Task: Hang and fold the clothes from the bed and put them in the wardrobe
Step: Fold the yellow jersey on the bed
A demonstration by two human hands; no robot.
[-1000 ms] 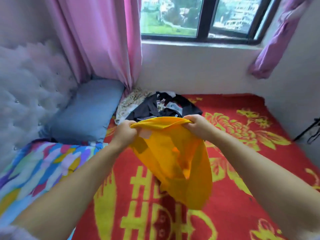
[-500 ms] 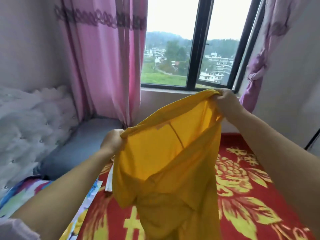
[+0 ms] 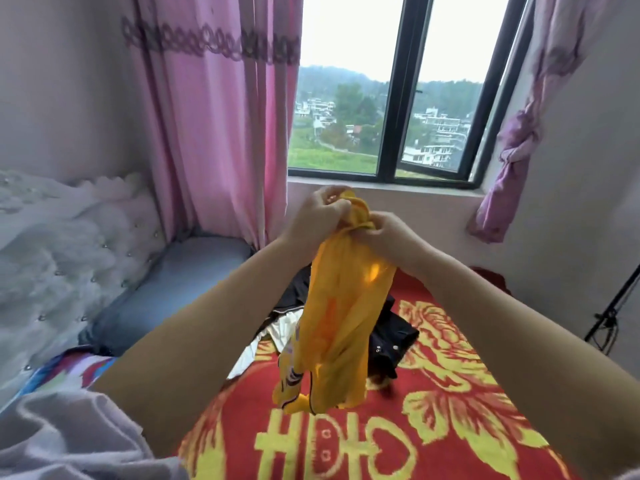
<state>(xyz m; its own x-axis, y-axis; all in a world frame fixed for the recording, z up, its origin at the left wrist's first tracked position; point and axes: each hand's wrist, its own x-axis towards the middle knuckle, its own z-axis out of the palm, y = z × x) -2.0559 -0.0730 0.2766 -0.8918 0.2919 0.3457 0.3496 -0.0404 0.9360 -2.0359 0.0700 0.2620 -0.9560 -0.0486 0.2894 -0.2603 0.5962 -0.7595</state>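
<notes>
Red bedspread (image 3: 450, 427), both hands (image 3: 320, 216) (image 3: 388, 233) bunching yellow garment (image 3: 339, 327) above

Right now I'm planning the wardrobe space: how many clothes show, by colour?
Yellow thin garment, bunched in the left hand and right hand: 1
Black buttoned garment on the red bedspread: 1
White cloth piece, kind unclear: 1
Total: 3

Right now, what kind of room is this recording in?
A home bedroom, most likely: a bed with a red floral blanket, a tufted headboard, a grey-blue pillow and pink curtains by the window.
</notes>
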